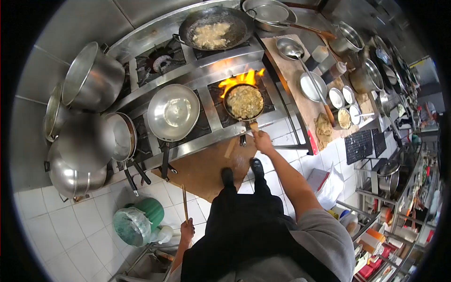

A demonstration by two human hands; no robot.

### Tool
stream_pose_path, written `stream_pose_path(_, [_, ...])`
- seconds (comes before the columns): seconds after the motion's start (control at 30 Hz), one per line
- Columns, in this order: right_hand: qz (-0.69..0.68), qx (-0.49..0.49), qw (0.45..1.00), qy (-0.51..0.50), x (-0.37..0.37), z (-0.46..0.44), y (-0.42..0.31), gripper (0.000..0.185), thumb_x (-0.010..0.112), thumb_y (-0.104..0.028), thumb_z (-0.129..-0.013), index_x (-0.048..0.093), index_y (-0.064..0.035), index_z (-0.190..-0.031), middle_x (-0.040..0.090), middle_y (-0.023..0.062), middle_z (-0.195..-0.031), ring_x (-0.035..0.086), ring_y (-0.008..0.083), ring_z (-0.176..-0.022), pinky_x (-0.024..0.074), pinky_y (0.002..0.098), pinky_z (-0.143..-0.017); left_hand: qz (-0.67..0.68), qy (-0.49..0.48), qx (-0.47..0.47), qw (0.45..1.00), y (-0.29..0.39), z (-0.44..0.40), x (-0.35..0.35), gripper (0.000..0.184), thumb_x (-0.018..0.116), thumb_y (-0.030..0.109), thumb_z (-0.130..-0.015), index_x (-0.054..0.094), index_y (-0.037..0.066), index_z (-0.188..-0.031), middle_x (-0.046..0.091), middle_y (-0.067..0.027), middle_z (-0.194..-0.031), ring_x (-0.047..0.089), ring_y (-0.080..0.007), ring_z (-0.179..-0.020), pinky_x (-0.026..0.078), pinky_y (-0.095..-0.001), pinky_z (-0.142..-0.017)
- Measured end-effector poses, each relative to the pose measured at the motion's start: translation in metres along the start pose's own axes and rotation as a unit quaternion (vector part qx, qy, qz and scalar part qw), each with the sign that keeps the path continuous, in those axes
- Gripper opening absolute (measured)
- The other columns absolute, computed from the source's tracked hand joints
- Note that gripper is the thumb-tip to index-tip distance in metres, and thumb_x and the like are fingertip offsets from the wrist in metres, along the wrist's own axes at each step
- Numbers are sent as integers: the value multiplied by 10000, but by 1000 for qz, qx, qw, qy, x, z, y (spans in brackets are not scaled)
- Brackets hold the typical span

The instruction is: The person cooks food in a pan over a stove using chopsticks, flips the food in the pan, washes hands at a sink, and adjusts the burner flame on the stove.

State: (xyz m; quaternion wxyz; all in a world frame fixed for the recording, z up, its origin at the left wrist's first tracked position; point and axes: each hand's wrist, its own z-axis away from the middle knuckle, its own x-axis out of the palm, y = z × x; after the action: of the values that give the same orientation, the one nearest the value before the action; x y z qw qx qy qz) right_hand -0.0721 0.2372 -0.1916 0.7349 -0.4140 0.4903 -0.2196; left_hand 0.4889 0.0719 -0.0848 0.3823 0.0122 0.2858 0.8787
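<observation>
Right hand (pixel 262 141): closed around the wooden handle (pixel 254 126) of a dark frying pan (pixel 229 113), fingers wrapped over the grip. The pan sits over a front burner at the right part of the stove (pixel 209 139). Its handle, which sets the long axis of the whole, projects over the stove's front edge toward the person, running downward in the view and slightly right. The pan's round body lies at the far end of this axis, its mouth facing up and filled with browned, lumpy food (pixel 244 99). Flames (pixel 242 80) rise along the far rim.

Left hand (pixel 187 229): held low, away from the stove, gripping slim wooden sticks (pixel 185 204) by their lower end; whether one or two pieces is hard to tell. Their long axis stands nearly vertical in the view, the free tip directed toward the stove and leaning slightly left.

Surroundings: left of the frying pan, a wide steel pan (pixel 173 112) rests on the stove, its dark handle likewise pointing toward the person. Behind, a large wok (pixel 190 35) contains pale pieces in liquid. To the right, a surface (pixel 311 109) carries a ladle (pixel 327 113) lying obliquely across a white bowl (pixel 303 87), wooden grip nearer the person, scoop farther off.
</observation>
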Motion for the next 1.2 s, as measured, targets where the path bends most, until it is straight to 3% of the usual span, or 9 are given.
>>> stream_pose_path(0.07, [33,-98,994,20,-15,-5,5,465,585,-434,-966,564,-10,-775,576,92,-602,559,186,-485,451,350,-456,15,29,3,999,2,7,15,388,592,346,-991,437,157,-690,407,47,-509,384,-69,-367,311,-247,-327])
stream_pose_path(0.27, [-63,40,990,-122,-73,-32,0,442,591,-419,-963,578,-17,-779,532,50,-569,493,173,-444,411,351,-440,23,91,28,995,-26,38,76,374,586,333,-994,459,135,-703,406,46,-520,378,-74,-378,316,-254,-331])
stream_pose_path(0.3, [-65,149,974,-156,-93,-32,-23,442,568,-378,-969,652,33,-831,658,244,-717,670,374,-704,502,489,-644,8,98,35,995,-27,44,87,370,585,328,-995,460,133,-706,408,43,-522,377,-75,-380,317,-256,-333])
stream_pose_path(0.37, [70,-178,981,-15,-58,-40,30,445,559,-378,-971,650,24,-804,645,227,-689,662,367,-700,500,466,-646,-24,104,44,993,-27,59,112,362,583,317,-997,463,129,-711,411,38,-526,374,-77,-383,318,-260,-337])
stream_pose_path(0.47, [-20,-1,994,-108,-63,-33,16,452,543,-389,-971,656,27,-835,643,245,-713,660,394,-738,501,461,-670,5,104,21,994,-26,68,145,362,576,325,-1000,472,119,-721,437,26,-541,409,-83,-413,352,-270,-370])
stream_pose_path(0.57, [-11,-18,982,-188,-100,-39,4,393,574,-355,-956,590,-4,-780,563,77,-580,549,176,-495,448,354,-473,4,102,27,994,-27,73,156,363,575,334,-1000,478,116,-726,449,26,-547,426,-85,-430,368,-271,-387])
stream_pose_path(0.73, [-17,-62,985,-160,-59,-32,9,362,588,-336,-960,574,-21,-781,524,52,-572,504,155,-463,413,352,-436,-15,114,31,993,-23,85,165,362,580,332,-995,478,114,-724,446,25,-533,424,-79,-417,368,-269,-381])
stream_pose_path(0.97, [-126,178,911,-350,-160,-42,-89,320,583,-351,-974,550,-70,-824,476,-1,-585,430,127,-412,352,302,-368,40,122,44,991,-28,65,156,368,567,335,-993,463,125,-709,432,23,-514,401,-86,-377,338,-266,-342])
stream_pose_path(1.2, [-8,-20,968,-252,-290,-50,-262,330,548,-332,-1001,548,-50,-829,477,-9,-623,436,97,-477,352,277,-425,-142,113,62,981,-6,46,161,479,546,387,-987,472,108,-605,445,-10,-468,431,-147,-354,357,-333,-342])
